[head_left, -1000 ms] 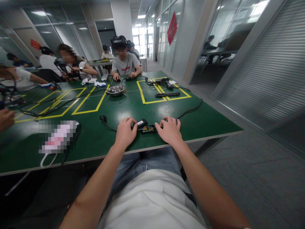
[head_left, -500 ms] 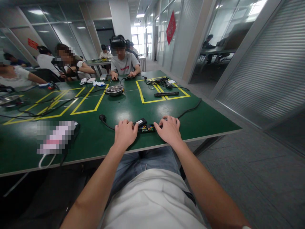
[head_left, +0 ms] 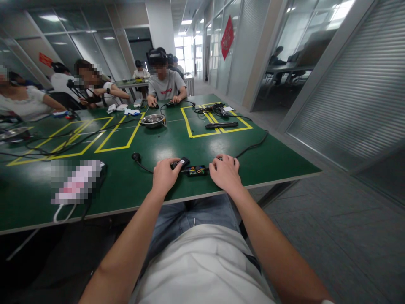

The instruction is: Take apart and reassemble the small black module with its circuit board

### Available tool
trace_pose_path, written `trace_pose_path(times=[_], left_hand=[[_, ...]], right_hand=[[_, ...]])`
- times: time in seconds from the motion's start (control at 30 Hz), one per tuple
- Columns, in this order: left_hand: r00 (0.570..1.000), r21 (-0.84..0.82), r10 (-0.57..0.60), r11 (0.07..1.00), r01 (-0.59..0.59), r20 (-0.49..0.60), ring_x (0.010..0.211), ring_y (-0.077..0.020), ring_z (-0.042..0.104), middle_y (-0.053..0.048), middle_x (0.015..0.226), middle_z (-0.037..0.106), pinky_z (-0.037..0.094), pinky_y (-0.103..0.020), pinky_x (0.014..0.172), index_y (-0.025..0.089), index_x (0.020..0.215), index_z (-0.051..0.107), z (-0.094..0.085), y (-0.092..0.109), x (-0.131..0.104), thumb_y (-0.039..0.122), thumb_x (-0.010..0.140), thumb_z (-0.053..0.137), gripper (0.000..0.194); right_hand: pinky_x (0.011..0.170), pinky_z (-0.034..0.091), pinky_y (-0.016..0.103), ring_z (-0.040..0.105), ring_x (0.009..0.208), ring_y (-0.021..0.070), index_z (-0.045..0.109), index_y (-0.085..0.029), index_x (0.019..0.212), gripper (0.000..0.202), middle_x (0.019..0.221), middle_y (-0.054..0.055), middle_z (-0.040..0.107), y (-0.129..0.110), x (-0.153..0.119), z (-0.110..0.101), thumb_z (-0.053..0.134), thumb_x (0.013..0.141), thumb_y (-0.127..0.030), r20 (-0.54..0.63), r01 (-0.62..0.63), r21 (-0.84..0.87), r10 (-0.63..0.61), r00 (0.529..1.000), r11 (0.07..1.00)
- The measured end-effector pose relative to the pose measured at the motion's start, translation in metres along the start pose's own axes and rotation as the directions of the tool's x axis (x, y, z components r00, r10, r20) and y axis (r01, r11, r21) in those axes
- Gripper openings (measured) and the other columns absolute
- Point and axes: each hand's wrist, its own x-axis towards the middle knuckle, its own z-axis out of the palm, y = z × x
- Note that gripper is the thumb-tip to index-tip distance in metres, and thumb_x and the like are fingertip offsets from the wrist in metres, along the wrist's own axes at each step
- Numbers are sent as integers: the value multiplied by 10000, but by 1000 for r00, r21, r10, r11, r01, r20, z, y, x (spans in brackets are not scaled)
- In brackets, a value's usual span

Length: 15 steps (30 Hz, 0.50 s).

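Head view: the open board (head_left: 196,170) lies flat on the green table (head_left: 278,162) just below the frame's centre, between the two hands, its long axis running left to right. The black cover (head_left: 183,162) sits tilted beyond the board's left end, its long axis slanting towards the upper right. The left hand (head_left: 165,176) is nearer the cover and appears to pinch it between thumb and fingers. The right hand (head_left: 225,171) rests with curled fingers, its thumb just beside the board's right end; whether it grips the cable (head_left: 253,145) there cannot be told.
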Motion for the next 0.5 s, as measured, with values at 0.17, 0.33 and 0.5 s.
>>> trace_pose_path(times=[0.17,0.33,0.5], left_hand=[[999,40,33,999,-34,10,1172,-348,719,-114,1248,820,560,-470,997,266,1283,837,-2,4,-2,439,1051,641,350],[999,-11,-50,999,50,12,1080,-298,750,-98,1235,823,566,-418,981,264,1260,850,-2,3,2,433,994,729,338],[999,-13,-42,999,42,-13,1095,-315,754,-110,1224,830,574,-435,998,238,1282,834,1,-1,3,377,994,741,333]], right_hand=[[1264,262,606,515,1361,339,754,-220,887,328,1410,150,652,0,1,-1,488,1040,-335,13,-15,2,15,1000,1000],[1261,258,598,509,1364,334,757,-221,890,315,1397,146,657,0,2,0,512,1038,-353,15,-21,17,21,1000,1000],[1255,260,594,512,1355,337,753,-220,869,306,1380,149,663,1,3,2,528,1028,-354,3,-18,33,18,1000,999]])
